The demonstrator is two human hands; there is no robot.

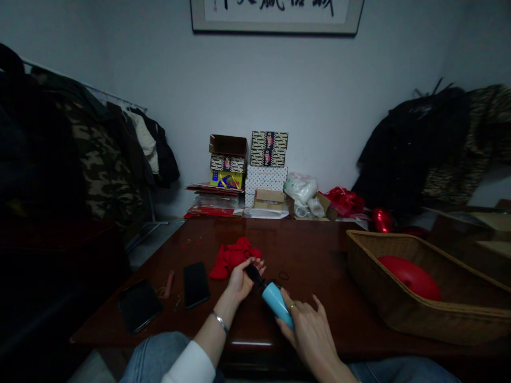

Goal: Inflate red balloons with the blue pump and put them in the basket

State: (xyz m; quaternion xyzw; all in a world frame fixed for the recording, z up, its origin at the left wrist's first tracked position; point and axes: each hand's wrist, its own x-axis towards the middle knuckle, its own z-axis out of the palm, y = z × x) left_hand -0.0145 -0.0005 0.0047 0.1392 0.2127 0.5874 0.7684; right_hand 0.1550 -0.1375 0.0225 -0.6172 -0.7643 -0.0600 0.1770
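A balloon hand pump with a light blue barrel (278, 305) and a black end (254, 275) is held slantwise over the front of the table. My right hand (313, 332) grips the barrel from the right, with at least one finger lifted off it. The black end rests in my left hand (242, 280), palm turned up, thumb and fingers around it. Just beyond my left hand lies a heap of red balloons (232, 257), their single shapes hard to make out. A dark elastic band (283, 276) lies beyond the blue barrel.
At the right, a wicker basket (383, 295) holds an inflated red balloon (411, 276). Left of my hands lie a black phone (196, 284), a dark tablet-like slab (139, 306) and a small reddish stick (169, 284). Stacked boxes (266, 183) stand beyond the table's (315, 244) far edge.
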